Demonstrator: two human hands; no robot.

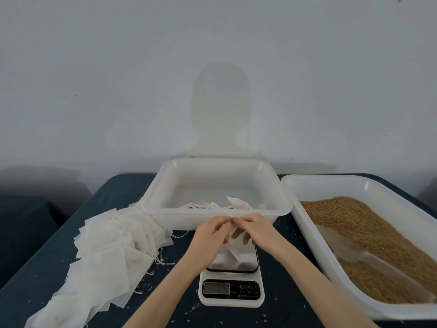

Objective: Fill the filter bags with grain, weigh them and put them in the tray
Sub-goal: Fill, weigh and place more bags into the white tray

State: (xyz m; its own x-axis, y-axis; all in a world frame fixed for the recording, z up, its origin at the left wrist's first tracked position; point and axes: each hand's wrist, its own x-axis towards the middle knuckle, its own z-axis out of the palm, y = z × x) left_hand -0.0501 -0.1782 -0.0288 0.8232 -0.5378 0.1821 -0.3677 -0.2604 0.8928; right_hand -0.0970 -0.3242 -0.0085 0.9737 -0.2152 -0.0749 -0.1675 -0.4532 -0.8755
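On the left of the dark table, the empty bags (111,247) lie in a loose heap. Over the scale (231,288), the left hand (208,235) and right hand (254,229) both pinch the top of one filter bag (233,253) — likely closing it, its base on the platform. Best to release fully before reading the display, then lift into the tray (217,210) just behind. Grain (361,235) fills the right-hand bin — untouched now.

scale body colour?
White body, with a black control panel around the display and a dark-rimmed platform. The head view is the only one.
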